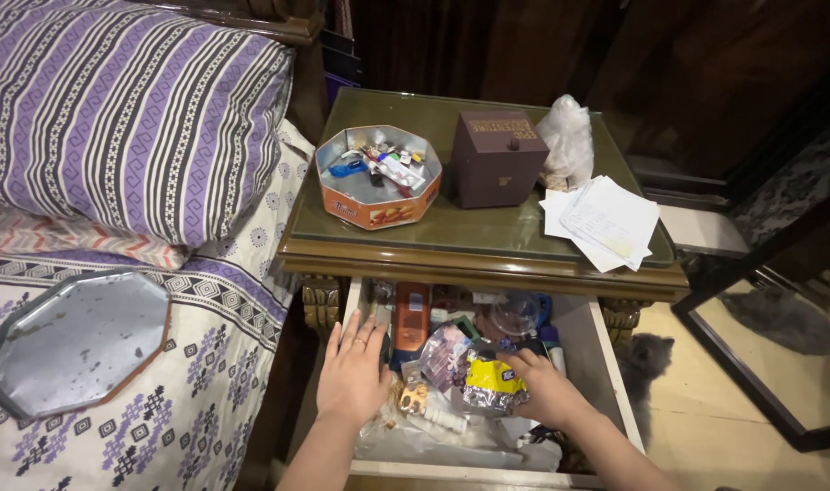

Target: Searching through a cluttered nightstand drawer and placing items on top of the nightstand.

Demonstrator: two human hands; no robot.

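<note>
Nearest, an open drawer point(606, 364) is crammed with odds and ends: clear plastic bags, an orange box, a clear round lid, small bottles and tubes. Both hands are down in it. The left hand point(353, 373) lies flat on the heap at the drawer's left side, fingers spread, its grip released and clasping nothing. The right hand point(544, 389) is curled around a crumpled yellow and silver foil packet point(493, 382), grasping it at its right edge; the packet sits near the middle of the drawer, between the two hands, wrinkled and shiny, with a pinkish wrapper just beside it on the left.

Above the drawer, the glass-covered tabletop point(487, 232) carries an octagonal orange tin point(378, 177), lid off, holding small items such as a blue clip and little tubes. To its right stands a closed dark purple box point(498, 156), then a knotted white plastic bag point(568, 141) and loose papers point(606, 221).

On the bed at left lie the tin's octagonal lid point(74, 341) and a striped purple pillow point(124, 109).
</note>
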